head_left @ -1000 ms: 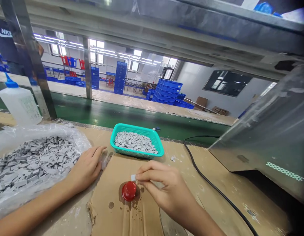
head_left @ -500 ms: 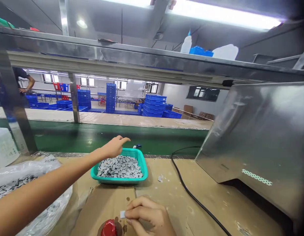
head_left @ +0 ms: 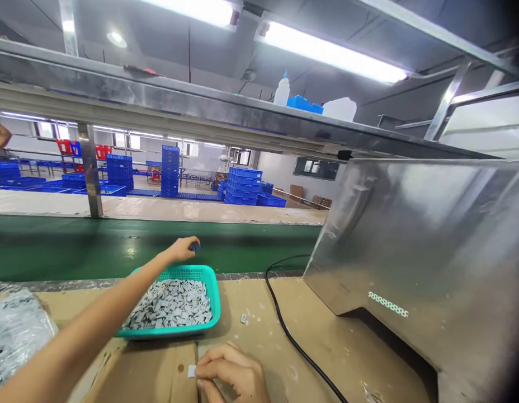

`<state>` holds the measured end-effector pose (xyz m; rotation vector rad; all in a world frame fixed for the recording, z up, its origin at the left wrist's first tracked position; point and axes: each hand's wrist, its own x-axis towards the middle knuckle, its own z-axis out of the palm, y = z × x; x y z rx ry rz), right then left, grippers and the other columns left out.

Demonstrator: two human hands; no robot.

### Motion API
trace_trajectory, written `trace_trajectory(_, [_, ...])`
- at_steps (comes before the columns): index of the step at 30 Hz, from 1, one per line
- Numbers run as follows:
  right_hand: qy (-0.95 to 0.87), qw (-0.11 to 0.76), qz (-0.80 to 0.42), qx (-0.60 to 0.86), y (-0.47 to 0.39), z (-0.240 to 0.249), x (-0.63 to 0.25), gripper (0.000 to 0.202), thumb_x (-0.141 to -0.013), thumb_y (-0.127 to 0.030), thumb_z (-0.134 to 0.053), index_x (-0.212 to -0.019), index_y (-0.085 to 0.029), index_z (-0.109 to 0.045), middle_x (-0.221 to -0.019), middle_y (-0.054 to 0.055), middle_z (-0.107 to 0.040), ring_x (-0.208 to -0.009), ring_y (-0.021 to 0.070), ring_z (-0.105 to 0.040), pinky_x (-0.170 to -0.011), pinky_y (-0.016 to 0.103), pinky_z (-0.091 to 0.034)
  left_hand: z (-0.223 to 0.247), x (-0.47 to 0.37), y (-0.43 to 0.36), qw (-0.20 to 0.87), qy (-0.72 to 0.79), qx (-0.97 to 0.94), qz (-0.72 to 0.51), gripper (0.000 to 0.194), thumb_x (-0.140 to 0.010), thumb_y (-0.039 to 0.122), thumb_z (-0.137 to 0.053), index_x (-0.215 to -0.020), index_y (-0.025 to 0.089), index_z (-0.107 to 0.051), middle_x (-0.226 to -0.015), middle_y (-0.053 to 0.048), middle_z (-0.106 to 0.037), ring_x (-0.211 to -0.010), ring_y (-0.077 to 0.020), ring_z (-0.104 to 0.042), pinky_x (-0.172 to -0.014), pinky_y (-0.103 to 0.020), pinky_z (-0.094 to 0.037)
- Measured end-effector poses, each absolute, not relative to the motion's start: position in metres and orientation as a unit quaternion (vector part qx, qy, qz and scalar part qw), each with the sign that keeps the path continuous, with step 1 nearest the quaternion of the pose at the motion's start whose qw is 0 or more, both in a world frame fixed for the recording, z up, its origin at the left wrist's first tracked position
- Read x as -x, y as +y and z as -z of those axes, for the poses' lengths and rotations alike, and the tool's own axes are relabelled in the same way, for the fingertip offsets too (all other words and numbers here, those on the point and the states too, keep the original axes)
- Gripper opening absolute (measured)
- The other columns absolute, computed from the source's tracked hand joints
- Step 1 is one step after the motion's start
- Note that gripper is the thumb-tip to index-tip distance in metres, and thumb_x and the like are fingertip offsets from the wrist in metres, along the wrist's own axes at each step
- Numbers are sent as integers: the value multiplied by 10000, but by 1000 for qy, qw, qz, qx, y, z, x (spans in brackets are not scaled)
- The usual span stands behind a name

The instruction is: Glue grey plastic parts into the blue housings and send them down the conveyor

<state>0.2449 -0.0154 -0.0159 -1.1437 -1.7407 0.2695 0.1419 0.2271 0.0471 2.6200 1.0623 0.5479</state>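
Note:
My left hand reaches over the green belt, beyond the basket, with its fingers closed around a small dark blue piece that they partly cover. Low in the picture, my right hand pinches a small flat light-grey piece between thumb and fingertips, just above the cardboard sheet. Between the two hands stands a turquoise plastic basket, holding a heap of similar grey pieces. My left forearm crosses over its left side. One loose small piece lies on the bench to the basket's right.
A clear plastic bag of grey pieces lies at left. A black cable runs along the bench beside a large metal housing. Behind is the green conveyor belt; overhead, a metal shelf carries a white bottle.
My left hand has gone from pointing fingers to a closed grip on the dark blue piece from the belt. The view has swung right, and the red cap-like object has left the picture.

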Motion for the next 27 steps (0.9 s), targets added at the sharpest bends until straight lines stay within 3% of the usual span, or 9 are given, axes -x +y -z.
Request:
trace_trajectory(3, [-707, 531, -109, 455, -26, -5, -242, 243, -652, -21, -548, -735, -206, -682, -734, 34, -660, -674, 148, -621, -627, 227, -514, -63, -102, 184, 156, 385, -883, -220, 357, -808, 152, -331, -1154, 149, -423, -899, -50, -623, -692, -137, -582, -619, -258, -459])
trace_trajectory(7, [-678, 575, -146, 433, -38, -26, -239, 234, -657, -30, -598, -742, -237, -667, -785, 25, -670, -756, 167, -629, -705, 251, -527, -68, -52, 91, 255, 305, -898, -190, 296, -778, 213, -421, -1057, 252, -513, -1027, 8, -589, -896, -154, -538, -770, -252, -422])
trace_trajectory(11, [-646, 588, -221, 434, -41, -25, -229, 186, -682, -77, -599, -718, -246, -668, -771, 37, -667, -761, 187, -631, -703, 298, -545, -53, -37, 31, 345, 224, -904, -114, 239, -762, 210, -479, -975, 258, -575, -976, -11, -580, -858, -147, -538, -770, -239, -406])
trace_trajectory(16, [-646, 552, -259, 459, -39, -18, -216, 171, -665, -71, -606, -693, -221, -682, -763, 43, -673, -747, 186, -633, -707, 306, -547, -29, -43, 26, 371, 272, -865, -201, 254, -745, 214, -515, -990, 270, -553, -888, 22, -608, -775, -129, -539, -671, -208, -398])
trace_trajectory(20, [-637, 540, -255, 487, -36, -17, -213, 178, -647, -48, -617, -682, -204, -695, -741, 45, -679, -740, 175, -634, -687, 263, -544, -23, -43, 29, 379, 295, -845, -235, 129, -705, 209, -557, -831, 221, -577, -753, 40, -617, -676, -113, -530, -594, -194, -376])
trace_trajectory(27, [-635, 545, -276, 473, -34, -15, -211, 205, -632, -21, -617, -665, -207, -697, -722, 40, -672, -723, 155, -633, -646, 208, -541, -24, -42, 25, 359, 314, -845, -243, 86, -682, 241, -591, -756, 198, -585, -686, 42, -611, -624, -104, -518, -557, -189, -363])
